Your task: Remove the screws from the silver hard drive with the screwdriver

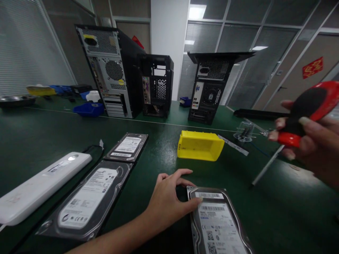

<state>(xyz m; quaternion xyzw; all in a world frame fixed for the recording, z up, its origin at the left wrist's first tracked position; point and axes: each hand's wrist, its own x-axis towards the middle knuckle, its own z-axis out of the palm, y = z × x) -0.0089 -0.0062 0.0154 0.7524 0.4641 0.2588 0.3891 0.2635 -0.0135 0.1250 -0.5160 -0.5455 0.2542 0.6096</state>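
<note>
My screwdriver, at right, has a red and black handle and a silver-grey shaft. Near me, a silver and black hard drive wears a white label with black barcode stripes. The bench is dark green, the bin bright yellow.

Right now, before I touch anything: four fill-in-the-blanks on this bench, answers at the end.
1. The right hand grips the screwdriver handle, coloured black and ____.
2. Counting the hard drive that the left hand touches, ____ hard drives are visible on the table.
3. The bin just beyond that drive is ____ in colour.
4. The two other drives lie on the ____ side of the picture.

Missing words: red; three; yellow; left.
</note>
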